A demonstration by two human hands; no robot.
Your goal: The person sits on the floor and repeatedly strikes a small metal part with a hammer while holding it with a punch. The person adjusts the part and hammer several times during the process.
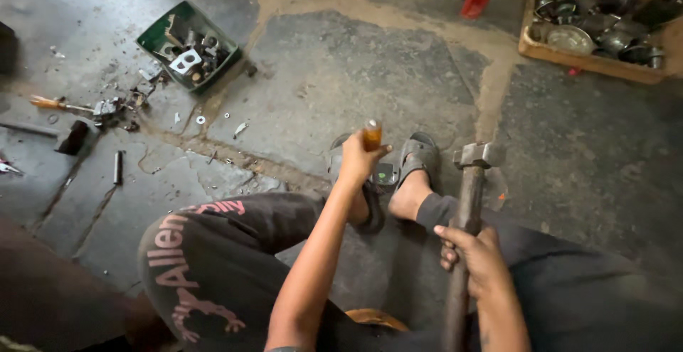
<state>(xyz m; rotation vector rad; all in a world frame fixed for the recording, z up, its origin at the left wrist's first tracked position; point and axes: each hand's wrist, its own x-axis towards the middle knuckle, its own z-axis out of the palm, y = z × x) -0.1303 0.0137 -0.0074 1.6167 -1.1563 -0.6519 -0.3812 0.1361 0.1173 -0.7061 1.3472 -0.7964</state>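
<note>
— Hands first: what is each one doing?

— Right hand is clenched around the dark handle of a hammer, low on the shaft, with the steel head up and tilted a little away from the body. Left hand grips a tool with an amber handle, standing upright, its top poking out above the fingers.

— Where does that tool point?

— Down between the two feet in grey sandals. A small grey metal part lies on the floor there, just beside the tool; its tip is hidden behind the hand.

— And the person?

— Sitting low, knees apart, in dark trousers with pink print on the left leg.

— Further out?

— On the cracked stone floor, to the left, lie a screwdriver, a short metal rod and scattered washers. Beyond them sits a green tray full of metal bits. Far right, a wooden crate holds dark round parts.
</note>
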